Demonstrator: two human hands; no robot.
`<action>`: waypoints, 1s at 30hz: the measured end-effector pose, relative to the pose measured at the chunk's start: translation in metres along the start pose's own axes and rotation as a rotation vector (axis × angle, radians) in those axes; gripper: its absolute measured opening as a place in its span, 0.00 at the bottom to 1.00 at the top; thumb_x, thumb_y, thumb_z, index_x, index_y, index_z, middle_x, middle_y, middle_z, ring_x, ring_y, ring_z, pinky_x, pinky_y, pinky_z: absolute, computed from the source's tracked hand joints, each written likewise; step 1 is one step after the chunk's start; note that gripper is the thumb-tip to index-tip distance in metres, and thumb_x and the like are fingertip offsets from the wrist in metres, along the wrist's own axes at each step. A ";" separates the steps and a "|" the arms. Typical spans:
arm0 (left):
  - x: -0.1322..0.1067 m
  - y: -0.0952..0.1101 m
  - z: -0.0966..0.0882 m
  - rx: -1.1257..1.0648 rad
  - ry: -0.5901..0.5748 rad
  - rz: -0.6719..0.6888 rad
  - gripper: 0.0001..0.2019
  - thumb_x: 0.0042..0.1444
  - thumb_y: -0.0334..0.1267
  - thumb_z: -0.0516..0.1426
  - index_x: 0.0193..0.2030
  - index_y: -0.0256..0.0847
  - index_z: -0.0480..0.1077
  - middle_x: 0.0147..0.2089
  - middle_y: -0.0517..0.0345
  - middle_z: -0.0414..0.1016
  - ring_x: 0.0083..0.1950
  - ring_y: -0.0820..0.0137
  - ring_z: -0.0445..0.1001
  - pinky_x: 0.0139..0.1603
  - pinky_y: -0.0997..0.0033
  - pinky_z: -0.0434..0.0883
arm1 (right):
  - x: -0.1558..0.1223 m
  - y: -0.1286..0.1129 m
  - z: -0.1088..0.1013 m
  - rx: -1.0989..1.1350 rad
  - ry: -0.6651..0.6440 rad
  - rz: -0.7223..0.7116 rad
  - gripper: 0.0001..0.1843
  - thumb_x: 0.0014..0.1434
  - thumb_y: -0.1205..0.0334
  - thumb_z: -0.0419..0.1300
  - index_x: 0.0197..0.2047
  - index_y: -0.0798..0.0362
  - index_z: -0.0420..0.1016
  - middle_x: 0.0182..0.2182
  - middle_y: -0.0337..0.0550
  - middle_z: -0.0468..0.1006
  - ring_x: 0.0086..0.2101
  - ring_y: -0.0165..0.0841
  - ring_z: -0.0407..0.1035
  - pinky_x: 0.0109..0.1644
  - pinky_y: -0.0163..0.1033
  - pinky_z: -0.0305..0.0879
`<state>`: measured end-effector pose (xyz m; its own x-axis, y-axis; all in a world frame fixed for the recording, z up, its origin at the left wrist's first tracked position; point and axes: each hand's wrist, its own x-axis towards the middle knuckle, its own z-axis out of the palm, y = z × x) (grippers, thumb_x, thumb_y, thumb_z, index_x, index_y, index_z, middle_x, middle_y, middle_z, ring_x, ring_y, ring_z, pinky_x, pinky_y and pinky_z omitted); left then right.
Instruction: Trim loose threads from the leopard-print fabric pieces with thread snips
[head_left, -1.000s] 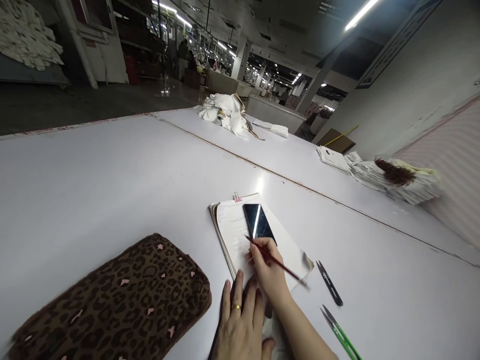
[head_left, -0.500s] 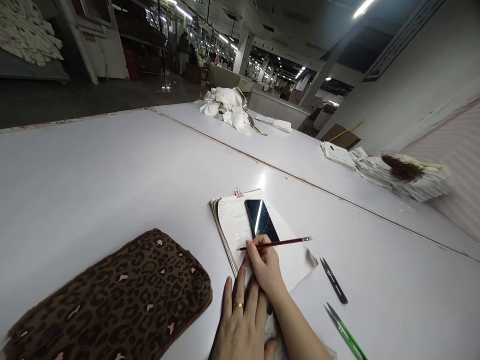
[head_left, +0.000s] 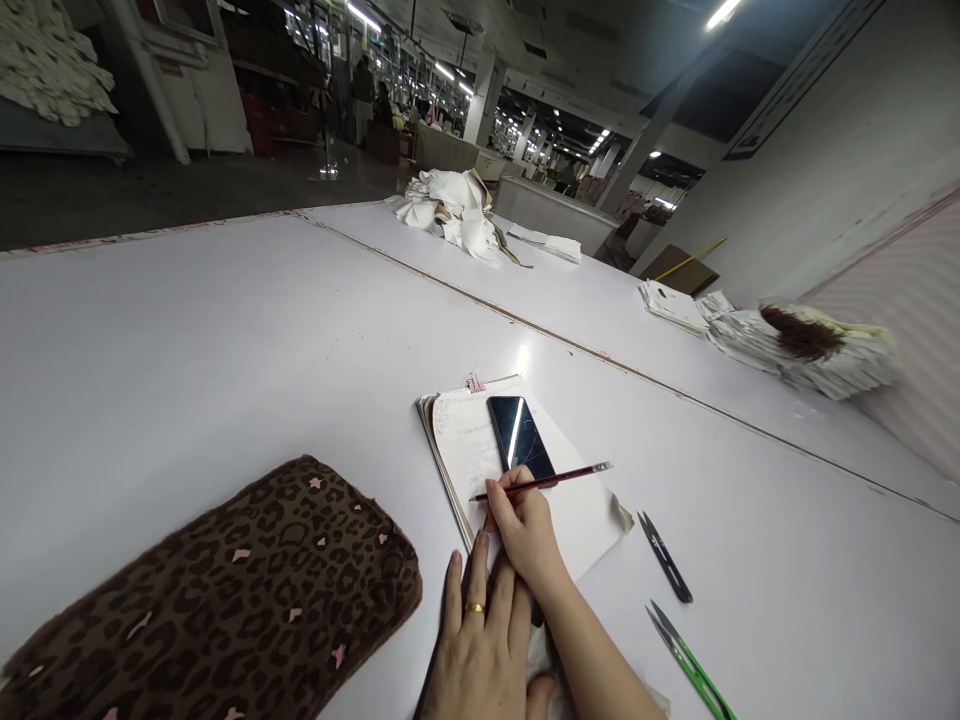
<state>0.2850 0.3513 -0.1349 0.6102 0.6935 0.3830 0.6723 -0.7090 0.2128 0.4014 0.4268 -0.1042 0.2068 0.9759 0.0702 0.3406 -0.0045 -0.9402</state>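
Note:
My right hand (head_left: 525, 525) pinches a dark red pencil (head_left: 559, 479), its tip at the handwritten page of a notepad (head_left: 459, 432). A pink binder clip (head_left: 475, 384) grips the pad's top edge. On the pages lies a black smartphone (head_left: 519, 432), just beyond my right hand. My left hand (head_left: 484, 640) rests flat with fingers stretched out at the pad's near edge, a gold ring on one finger. It lies beside my right wrist and holds nothing. Left of both hands is a folded brown leopard-print fabric (head_left: 225, 590) with pink spots.
Black thread snips (head_left: 665, 558) and green thread snips (head_left: 690, 660) lie to the right on the white table (head_left: 247, 330). A seam crosses the tabletop. Further back are a heap of white fabric (head_left: 450, 212) and stacked white pieces (head_left: 795, 350). People stand in the distance.
The pencil's eraser end has swung slightly left and up in my right hand, and a small mark shows near its tip. My left hand stays flat. The view has shifted slightly.

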 end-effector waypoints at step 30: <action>0.000 0.000 -0.001 -0.021 -0.062 -0.010 0.35 0.49 0.45 0.54 0.64 0.35 0.57 0.69 0.47 0.53 0.70 0.45 0.39 0.63 0.41 0.50 | 0.000 0.002 0.000 -0.017 0.012 -0.004 0.12 0.64 0.54 0.55 0.31 0.48 0.59 0.17 0.30 0.66 0.17 0.29 0.63 0.23 0.34 0.59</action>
<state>0.2844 0.3508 -0.1337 0.6286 0.7067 0.3247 0.6699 -0.7041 0.2356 0.4024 0.4265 -0.1060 0.2162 0.9732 0.0780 0.3569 -0.0044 -0.9341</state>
